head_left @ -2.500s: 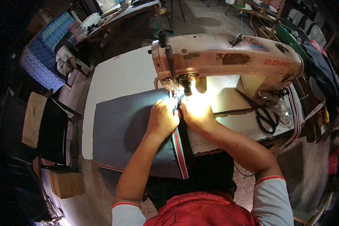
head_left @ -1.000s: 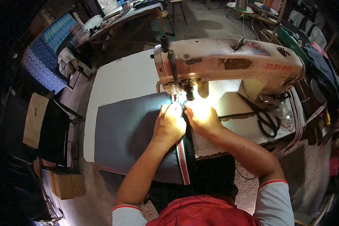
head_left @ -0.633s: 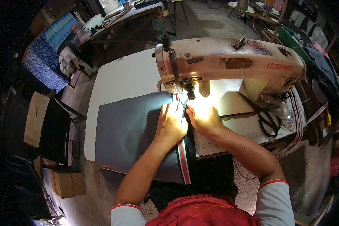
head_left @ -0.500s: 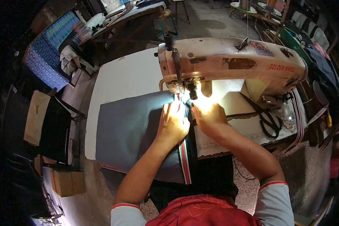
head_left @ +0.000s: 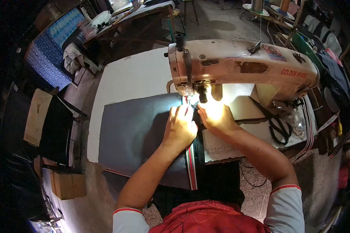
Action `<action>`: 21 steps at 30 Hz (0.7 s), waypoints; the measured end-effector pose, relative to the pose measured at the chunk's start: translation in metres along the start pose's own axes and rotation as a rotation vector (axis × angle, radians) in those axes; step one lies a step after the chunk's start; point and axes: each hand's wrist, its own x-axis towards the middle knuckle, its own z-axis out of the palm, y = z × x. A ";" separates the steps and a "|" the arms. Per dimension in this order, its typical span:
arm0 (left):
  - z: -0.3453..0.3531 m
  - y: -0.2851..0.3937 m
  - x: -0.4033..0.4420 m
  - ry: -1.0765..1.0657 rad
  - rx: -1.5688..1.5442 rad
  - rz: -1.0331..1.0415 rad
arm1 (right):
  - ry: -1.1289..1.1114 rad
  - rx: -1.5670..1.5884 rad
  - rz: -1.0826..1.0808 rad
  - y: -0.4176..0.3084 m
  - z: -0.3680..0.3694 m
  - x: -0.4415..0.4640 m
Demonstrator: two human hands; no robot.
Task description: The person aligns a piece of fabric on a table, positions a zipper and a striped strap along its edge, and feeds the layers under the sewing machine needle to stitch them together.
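Note:
Grey fabric lies on the sewing machine table, with a red, white and black striped trim along its right side. A black strip runs beside the trim. My left hand is on the trim just before the needle area, its fingers curled and pressed together on it. Close to the right, my right hand has its fingers bent at the fabric's edge; lamp glare washes out part of it. The head of the sewing machine stands above the work, and glare blurs the presser foot.
Black scissors lie on the table's right side, near a clear plastic bag and hanging striped tape. Thread spools stand at the back right. A chair and a cardboard box are at left.
The view has shifted slightly, so the machine appears a little farther right. Both hands keep nearly the same pose at the fabric, and the trim has hardly moved.

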 end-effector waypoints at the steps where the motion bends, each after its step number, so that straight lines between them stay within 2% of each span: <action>1: 0.000 0.001 0.000 -0.014 -0.012 -0.043 | -0.037 -0.057 0.035 -0.004 0.001 -0.001; 12: -0.001 0.004 -0.001 -0.033 -0.121 -0.146 | -0.160 -0.273 0.143 -0.017 0.012 -0.006; 14: 0.002 0.003 -0.001 -0.016 -0.122 -0.123 | -0.057 -0.210 0.120 -0.014 0.016 -0.009; 21: -0.005 0.005 0.003 -0.036 0.069 0.042 | -0.108 -0.060 0.223 -0.013 0.000 -0.013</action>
